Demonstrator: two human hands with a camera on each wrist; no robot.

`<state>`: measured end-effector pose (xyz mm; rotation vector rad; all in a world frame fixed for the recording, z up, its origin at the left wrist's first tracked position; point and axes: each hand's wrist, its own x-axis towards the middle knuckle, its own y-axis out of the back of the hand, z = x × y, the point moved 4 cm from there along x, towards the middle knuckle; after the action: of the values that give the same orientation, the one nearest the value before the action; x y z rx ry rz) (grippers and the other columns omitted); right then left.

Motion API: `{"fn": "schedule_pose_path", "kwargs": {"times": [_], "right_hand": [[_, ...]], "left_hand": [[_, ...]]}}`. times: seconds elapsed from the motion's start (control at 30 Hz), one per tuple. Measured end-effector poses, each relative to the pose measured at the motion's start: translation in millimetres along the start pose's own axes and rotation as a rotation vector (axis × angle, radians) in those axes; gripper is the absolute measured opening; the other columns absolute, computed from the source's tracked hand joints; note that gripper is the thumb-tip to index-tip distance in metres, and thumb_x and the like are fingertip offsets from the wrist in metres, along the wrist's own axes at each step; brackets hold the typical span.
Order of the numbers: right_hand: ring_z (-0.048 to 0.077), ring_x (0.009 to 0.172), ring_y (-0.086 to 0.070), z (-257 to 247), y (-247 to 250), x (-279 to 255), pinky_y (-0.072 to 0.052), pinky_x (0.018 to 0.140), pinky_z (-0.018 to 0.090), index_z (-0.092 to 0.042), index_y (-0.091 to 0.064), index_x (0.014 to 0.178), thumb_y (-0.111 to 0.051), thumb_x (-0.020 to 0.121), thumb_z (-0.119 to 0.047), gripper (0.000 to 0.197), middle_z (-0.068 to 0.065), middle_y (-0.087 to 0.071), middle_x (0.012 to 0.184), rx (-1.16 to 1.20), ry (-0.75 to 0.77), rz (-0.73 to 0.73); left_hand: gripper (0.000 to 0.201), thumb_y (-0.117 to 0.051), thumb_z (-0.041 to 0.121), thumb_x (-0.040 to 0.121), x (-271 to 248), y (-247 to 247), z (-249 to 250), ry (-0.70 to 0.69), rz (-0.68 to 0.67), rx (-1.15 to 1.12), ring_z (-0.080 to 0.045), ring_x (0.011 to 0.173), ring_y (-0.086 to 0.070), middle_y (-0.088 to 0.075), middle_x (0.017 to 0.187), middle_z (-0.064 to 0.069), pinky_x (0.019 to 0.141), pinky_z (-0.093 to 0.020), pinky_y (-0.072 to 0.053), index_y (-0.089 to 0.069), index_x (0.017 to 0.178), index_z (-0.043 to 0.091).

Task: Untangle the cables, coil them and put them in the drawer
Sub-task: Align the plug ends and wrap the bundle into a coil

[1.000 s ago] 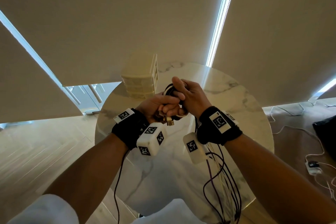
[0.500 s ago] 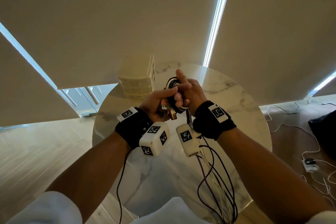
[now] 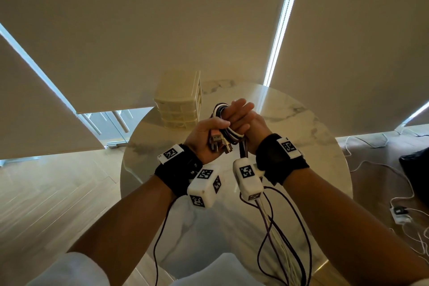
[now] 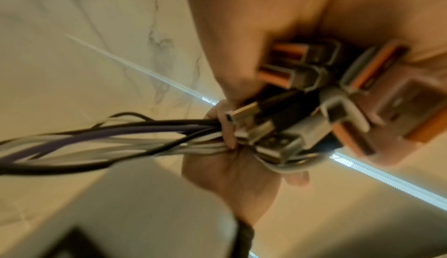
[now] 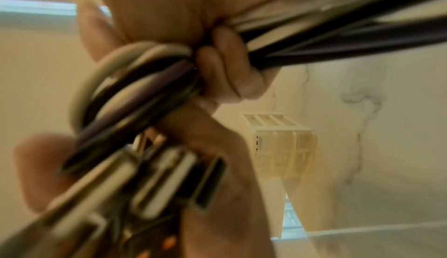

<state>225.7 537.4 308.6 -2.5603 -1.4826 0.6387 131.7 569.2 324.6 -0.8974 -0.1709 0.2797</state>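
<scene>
A bundle of black, purple and white cables [image 3: 228, 133] is held up over the round marble table [image 3: 301, 127]. My left hand [image 3: 206, 132] grips the bunch of USB plugs [image 4: 338, 97] at the cable ends. Close against it, my right hand [image 3: 243, 121] grips the cables [image 5: 150, 82], which loop round above its fingers. The loose lengths [image 3: 278, 227] hang down past the right wrist toward the table's near edge. A cream mini drawer unit [image 3: 178, 102] stands at the table's far side, just left of the hands; its drawers look closed.
Closed beige blinds [image 3: 162, 18] hang behind the table with bright gaps between them. White cords and a small charger [image 3: 399, 212] lie on the floor to the right. A dark object [image 3: 417, 169] sits at the right edge. Wooden floor [image 3: 46, 193] lies left.
Both hands have stayed together while the right hand turned round the bundle, its fingers now pointing up. The loop of cables sits higher and the hanging lengths have swung.
</scene>
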Motion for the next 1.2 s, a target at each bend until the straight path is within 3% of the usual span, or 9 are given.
{"fn": "schedule_pose_path", "kwargs": {"times": [0.23, 0.33, 0.47, 0.53, 0.7, 0.83, 1.0, 1.1, 1.2], "right_hand": [[0.007, 0.039, -0.033, 13.2, -20.5, -14.6, -0.026, 0.036, 0.019, -0.007, -0.049, 0.104, -0.034, 0.103, -0.023, 0.022, 0.006, -0.034, 0.063, -0.330, 0.032, -0.136], [0.013, 0.050, -0.046, 26.8, -26.6, -22.3, -0.040, 0.043, 0.025, -0.013, -0.044, 0.111, -0.041, 0.099, -0.016, 0.013, 0.003, -0.044, 0.071, -0.726, 0.042, -0.234], [0.020, 0.065, -0.062, 43.0, -22.3, -38.8, -0.054, 0.057, 0.028, -0.014, -0.048, 0.113, -0.040, 0.099, -0.019, 0.017, 0.003, -0.055, 0.080, -0.980, -0.061, -0.329], [0.020, 0.068, -0.064, 43.5, -22.5, -45.0, -0.054, 0.059, 0.027, -0.014, -0.049, 0.115, -0.041, 0.099, -0.019, 0.019, 0.002, -0.055, 0.081, -1.029, -0.082, -0.389], [0.016, 0.069, -0.062, 18.1, -14.4, -40.5, -0.053, 0.065, 0.028, -0.016, -0.056, 0.119, -0.049, 0.096, -0.019, 0.024, -0.003, -0.059, 0.080, -1.184, 0.058, -0.345], [0.017, 0.071, -0.059, 0.0, -21.1, -40.0, -0.051, 0.068, 0.032, -0.017, -0.060, 0.113, -0.048, 0.097, -0.023, 0.021, -0.001, -0.061, 0.084, -1.414, 0.231, -0.401], [0.007, 0.079, -0.058, -11.9, -26.9, -36.2, -0.042, 0.073, 0.021, -0.018, -0.066, 0.110, -0.049, 0.098, -0.025, 0.021, -0.005, -0.066, 0.096, -1.418, 0.367, -0.426], [-0.007, 0.074, -0.056, -17.8, -24.9, -34.9, -0.040, 0.067, 0.006, -0.021, -0.065, 0.114, -0.053, 0.096, -0.025, 0.022, -0.009, -0.066, 0.095, -1.344, 0.413, -0.390], [-0.003, 0.052, -0.053, -28.0, -17.9, -29.5, -0.040, 0.051, 0.008, -0.021, -0.062, 0.097, -0.061, 0.091, -0.022, 0.006, -0.010, -0.059, 0.078, -1.231, 0.357, -0.265]], "left_hand": [[0.066, -0.080, 0.013, 0.054, 6.9, 28.7, 38.2, -0.169, 0.133, 0.045, -0.021, 0.127, -0.052, -0.059, 0.132, -0.005, 0.099, -0.032, -0.048, -0.067, 0.118, 0.012], [0.068, -0.076, 0.011, 0.058, 5.3, 40.8, 45.3, -0.150, 0.183, 0.104, -0.021, 0.130, -0.049, -0.057, 0.134, -0.005, 0.097, -0.033, -0.049, -0.060, 0.124, 0.012], [0.047, -0.036, -0.002, 0.088, -0.1, 63.9, 59.9, -0.112, 0.334, 0.247, -0.019, 0.132, -0.044, -0.055, 0.134, -0.004, 0.103, -0.029, -0.040, -0.049, 0.131, 0.013], [0.045, -0.035, -0.004, 0.092, -1.4, 73.7, 64.4, -0.079, 0.394, 0.328, -0.015, 0.123, -0.048, -0.054, 0.136, -0.005, 0.100, -0.027, -0.039, -0.049, 0.132, 0.012], [0.048, -0.044, -0.006, 0.091, 1.7, 86.1, 67.0, 0.027, 0.521, 0.658, -0.006, 0.078, -0.053, -0.061, 0.126, -0.002, 0.061, -0.015, -0.043, -0.041, 0.138, 0.006], [0.020, -0.061, 0.010, 0.088, 4.0, 81.0, 55.8, 0.242, 0.403, 1.122, -0.022, 0.108, -0.057, -0.061, 0.120, -0.005, 0.092, -0.034, -0.045, -0.056, 0.105, 0.019], [0.044, -0.053, 0.044, 0.094, -2.5, 63.3, 37.8, 0.437, 0.106, 1.390, -0.029, 0.054, -0.054, -0.071, 0.071, -0.009, 0.053, -0.039, -0.045, -0.055, 0.079, 0.004], [0.049, -0.038, 0.044, 0.099, -7.8, 60.7, 29.0, 0.521, 0.138, 1.255, -0.029, 0.059, -0.058, -0.072, 0.074, -0.014, 0.060, -0.035, -0.048, -0.056, 0.095, -0.001], [0.085, -0.024, 0.067, 0.088, -7.8, 63.3, 16.2, 0.522, 0.120, 0.981, -0.025, 0.065, -0.065, -0.065, 0.066, -0.017, 0.087, -0.045, -0.051, -0.053, 0.118, -0.007]]}}
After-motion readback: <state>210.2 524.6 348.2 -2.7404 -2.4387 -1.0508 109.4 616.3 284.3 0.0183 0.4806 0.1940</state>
